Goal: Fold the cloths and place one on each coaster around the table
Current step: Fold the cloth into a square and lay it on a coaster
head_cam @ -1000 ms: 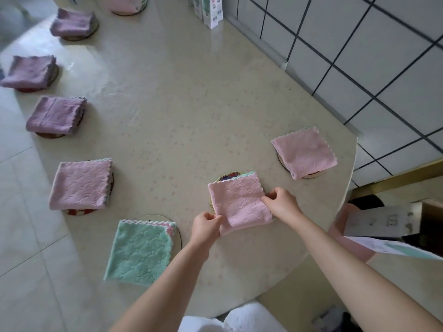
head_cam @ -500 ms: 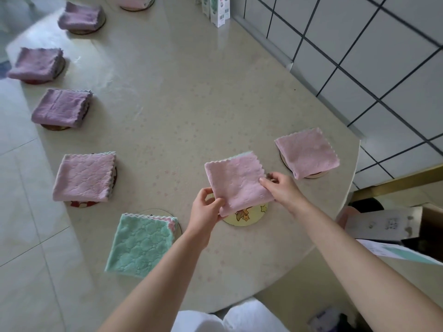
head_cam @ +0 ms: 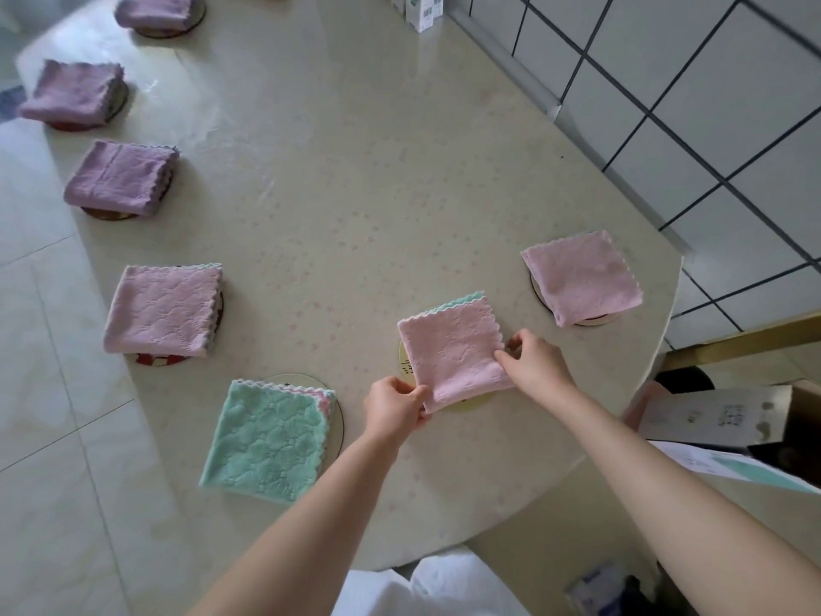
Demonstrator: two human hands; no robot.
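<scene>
A folded pink cloth [head_cam: 453,351] with a green edge lies over a round coaster [head_cam: 477,403] near the table's front edge. My left hand [head_cam: 394,407] pinches its near left corner. My right hand [head_cam: 535,364] grips its right edge. Around the round table [head_cam: 355,180] other folded cloths rest on coasters: a green one [head_cam: 266,437], a pink one [head_cam: 164,309] at the left, a pink one [head_cam: 582,282] at the right, and purple ones [head_cam: 120,177] [head_cam: 73,93] [head_cam: 155,11] further back.
A white carton [head_cam: 424,8] stands at the table's far side by the tiled wall [head_cam: 711,104]. A cardboard box [head_cam: 728,417] with papers sits to the right below the table edge. Tiled floor lies to the left.
The pink cloth was lifted off the table, baring the coaster, and has now come down over the coaster, both hands still holding it.
</scene>
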